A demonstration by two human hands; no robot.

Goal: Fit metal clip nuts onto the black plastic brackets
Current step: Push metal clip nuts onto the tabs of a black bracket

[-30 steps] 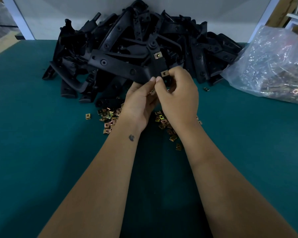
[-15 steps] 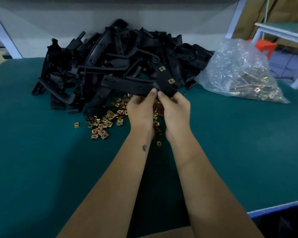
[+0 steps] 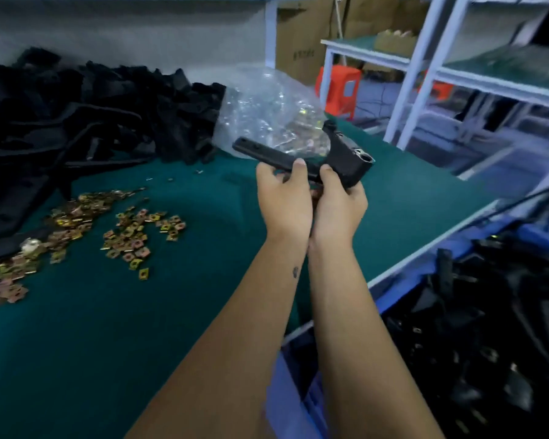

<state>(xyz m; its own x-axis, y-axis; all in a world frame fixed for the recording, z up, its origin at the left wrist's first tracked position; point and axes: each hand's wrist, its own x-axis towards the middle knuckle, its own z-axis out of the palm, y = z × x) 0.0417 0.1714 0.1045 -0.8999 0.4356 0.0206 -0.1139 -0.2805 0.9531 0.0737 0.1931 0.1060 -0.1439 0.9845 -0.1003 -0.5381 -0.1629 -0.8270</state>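
**Status: one bracket in hand, bulk stock outstanding**

I work through the scene from largest item to smallest.

1. The teal felt-covered workbench carries all loose stock. Its pale front edge runs diagonally at the right.

2. The large heap of unfitted black plastic brackets lies at the far left of the bench. I judge that this heap is the bulk of the remaining work.

3. The blue plastic bin stands below the bench edge at the lower right. It holds dark bracket-like parts, and a few show small pale squares that may be clips. I judge these to be finished pieces, but the blur prevents confirmation.

4. The clear crumpled plastic bag of metal parts sits beside the heap, behind the hands.

5. The L-shaped black plastic bracket is held above the bench, clear of its surface, towards the bin side. My left hand grasps its long arm, with fingers curled over the top. My right hand grips the underside near the corner block. Whether its clip nuts are seated cannot be read here.

6. The loose brass-coloured square metal clip nuts are scattered on the felt at the left, well apart from both hands. Many remain.

Assessment: the task is at an early to middle stage.
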